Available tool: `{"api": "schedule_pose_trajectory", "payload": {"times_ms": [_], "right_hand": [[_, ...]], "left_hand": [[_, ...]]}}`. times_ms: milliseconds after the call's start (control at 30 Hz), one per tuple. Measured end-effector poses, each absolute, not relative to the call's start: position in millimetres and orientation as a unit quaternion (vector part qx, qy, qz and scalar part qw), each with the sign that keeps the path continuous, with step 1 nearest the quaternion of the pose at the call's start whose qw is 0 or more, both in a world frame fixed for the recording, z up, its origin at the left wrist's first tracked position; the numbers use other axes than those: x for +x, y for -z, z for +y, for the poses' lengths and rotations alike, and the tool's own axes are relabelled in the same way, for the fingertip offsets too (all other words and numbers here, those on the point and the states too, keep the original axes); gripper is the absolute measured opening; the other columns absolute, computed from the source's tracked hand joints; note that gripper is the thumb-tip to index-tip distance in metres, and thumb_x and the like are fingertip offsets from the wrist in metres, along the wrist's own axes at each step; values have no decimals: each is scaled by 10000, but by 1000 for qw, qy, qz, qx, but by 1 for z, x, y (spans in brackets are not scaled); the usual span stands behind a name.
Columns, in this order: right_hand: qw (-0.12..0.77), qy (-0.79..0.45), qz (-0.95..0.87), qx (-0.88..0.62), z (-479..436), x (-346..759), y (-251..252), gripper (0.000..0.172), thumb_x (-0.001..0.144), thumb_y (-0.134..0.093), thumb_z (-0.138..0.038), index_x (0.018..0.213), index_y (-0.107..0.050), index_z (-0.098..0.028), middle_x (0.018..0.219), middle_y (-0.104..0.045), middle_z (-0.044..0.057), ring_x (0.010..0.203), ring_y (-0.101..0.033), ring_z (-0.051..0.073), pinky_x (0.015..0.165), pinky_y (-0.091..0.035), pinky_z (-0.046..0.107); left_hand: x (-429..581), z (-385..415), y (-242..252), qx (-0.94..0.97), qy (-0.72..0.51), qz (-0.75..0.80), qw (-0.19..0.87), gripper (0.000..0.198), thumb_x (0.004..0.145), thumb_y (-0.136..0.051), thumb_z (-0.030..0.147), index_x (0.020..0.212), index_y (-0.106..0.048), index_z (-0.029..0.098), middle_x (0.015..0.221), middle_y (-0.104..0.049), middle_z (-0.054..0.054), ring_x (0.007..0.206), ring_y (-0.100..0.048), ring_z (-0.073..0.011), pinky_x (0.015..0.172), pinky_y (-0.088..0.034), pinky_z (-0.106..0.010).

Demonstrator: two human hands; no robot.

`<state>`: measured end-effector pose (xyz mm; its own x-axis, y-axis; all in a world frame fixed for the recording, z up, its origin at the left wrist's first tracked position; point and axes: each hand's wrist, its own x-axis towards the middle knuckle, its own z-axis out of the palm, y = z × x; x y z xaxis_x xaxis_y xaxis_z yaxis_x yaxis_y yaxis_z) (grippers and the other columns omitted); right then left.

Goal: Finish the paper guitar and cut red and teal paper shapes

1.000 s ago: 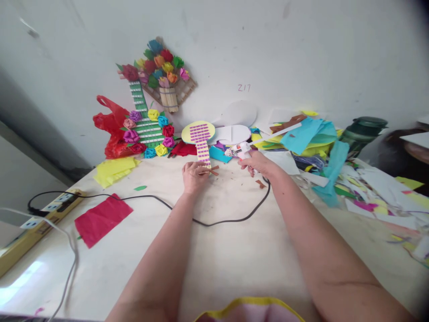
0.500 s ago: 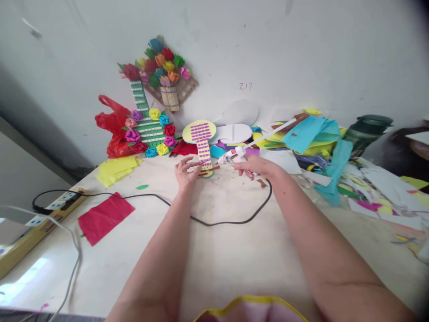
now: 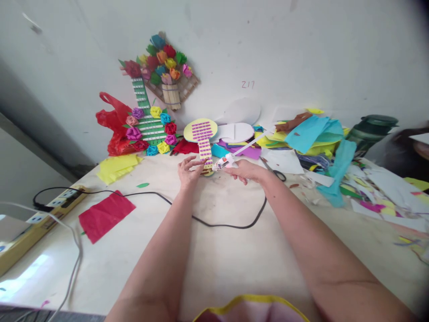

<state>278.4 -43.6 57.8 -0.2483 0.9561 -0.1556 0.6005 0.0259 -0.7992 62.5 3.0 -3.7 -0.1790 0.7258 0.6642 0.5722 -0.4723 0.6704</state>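
Note:
A yellow paper guitar [image 3: 201, 134] with purple strips lies flat at the far side of the table. My left hand [image 3: 188, 172] rests at the lower end of its neck, fingers pinching a small brown piece there. My right hand [image 3: 246, 170] is closed round a white glue gun [image 3: 225, 162], whose nozzle points left at the end of the guitar neck. A long white glue stick [image 3: 254, 141] juts out behind the gun. Its black cord [image 3: 231, 223] loops across the table between my forearms.
A red paper sheet [image 3: 106, 214] and a power strip [image 3: 50, 206] lie at the left. Paper-flower crafts [image 3: 150, 127] and a red plastic bag [image 3: 114, 129] stand against the wall. Heaped coloured paper [image 3: 315, 134], scissors [image 3: 276, 172] and a dark green bottle [image 3: 367, 129] fill the right.
My right hand has carried the glue gun leftwards until its nozzle meets the guitar neck. My left hand's fingers lifted off the neck and now pinch at its end.

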Motion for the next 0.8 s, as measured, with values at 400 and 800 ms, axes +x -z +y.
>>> {"api": "schedule_pose_trajectory", "payload": {"times_ms": [400,800], "right_hand": [[225,-388,-671,-590,-44,271,-57,375,724,-630,-533,718,-502,-181,522,-464,-35,349,-359,49,313,-316,185],[216,-368,-683,-593,-40,280,-55,408,704,-618,-575,709,-509,-181,495,-451,-38,335,-386,67,316,-345,202]], "left_hand": [[63,6,8,645,-564,513,63,38,644,-711,256,667,-683,269,971,-679,19,1017,-597,-202,947,-371,-374],[64,4,5,646,-557,517,64,32,647,-714,271,652,-682,268,969,-683,12,1010,-604,-201,935,-382,-377]]}}
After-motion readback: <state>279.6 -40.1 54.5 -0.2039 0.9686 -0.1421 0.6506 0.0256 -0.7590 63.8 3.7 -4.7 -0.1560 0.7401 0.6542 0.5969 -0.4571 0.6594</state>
